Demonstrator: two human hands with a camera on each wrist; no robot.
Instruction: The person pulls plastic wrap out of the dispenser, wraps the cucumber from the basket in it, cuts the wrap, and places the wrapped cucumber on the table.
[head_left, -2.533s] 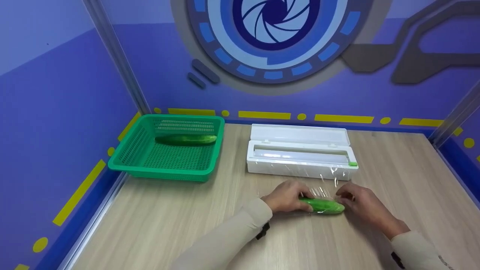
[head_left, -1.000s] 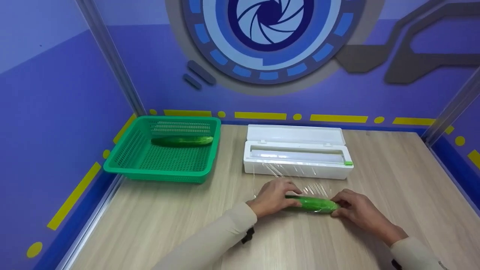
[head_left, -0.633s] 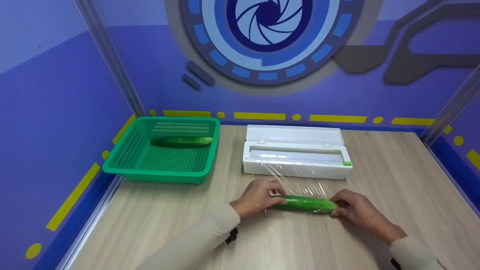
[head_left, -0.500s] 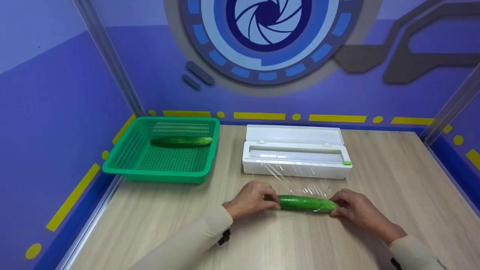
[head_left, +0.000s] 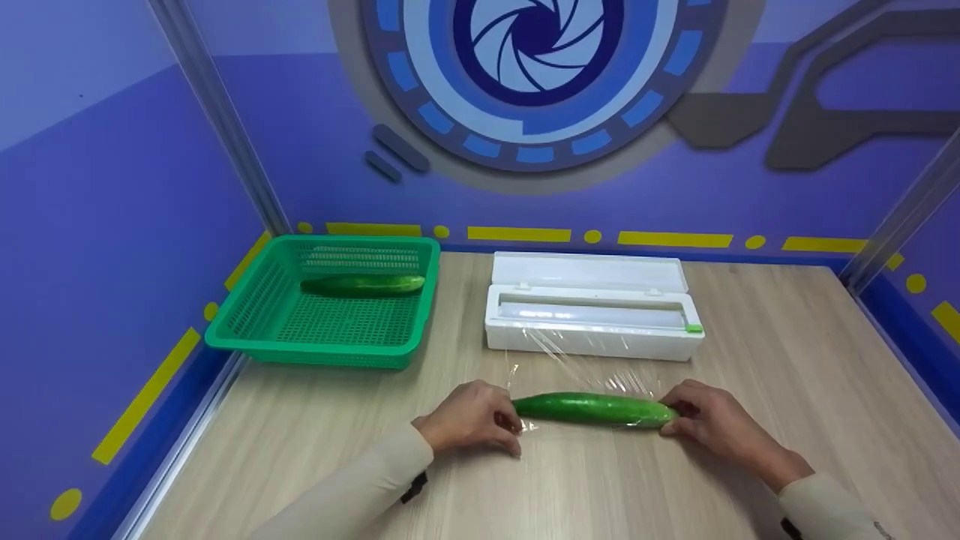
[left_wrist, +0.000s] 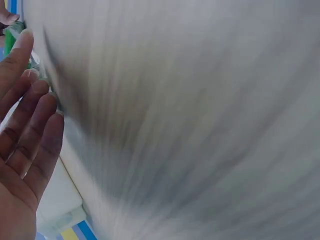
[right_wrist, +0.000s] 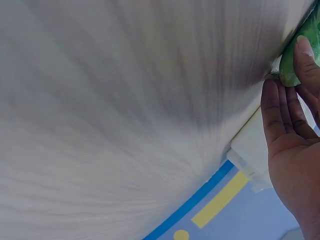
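In the head view a green cucumber (head_left: 592,409) lies crosswise on the wooden table, under or in clear plastic wrap (head_left: 626,382) that runs to the white box. My right hand (head_left: 709,416) pinches the cucumber's right end. In the right wrist view the thumb (right_wrist: 305,52) presses on the cucumber (right_wrist: 295,62), with the fingers on its other side. My left hand (head_left: 472,420) is at the cucumber's left tip, its fingertips at the film there. Its thumb stands apart from the relaxed fingers, as the left wrist view shows the left hand (left_wrist: 25,145) too.
Behind the cucumber stands the white plastic wrap box (head_left: 592,343), lid raised, a film roll (head_left: 592,313) inside and a green piece at its right corner. A green basket (head_left: 322,349) at the left holds another cucumber (head_left: 364,285). Blue-purple panels (head_left: 315,150) enclose the table.
My left hand has slid leftward along the cucumber from its middle to the left tip, uncovering it, and its grip has loosened. The right hand has come to pinch the right end and stayed there.
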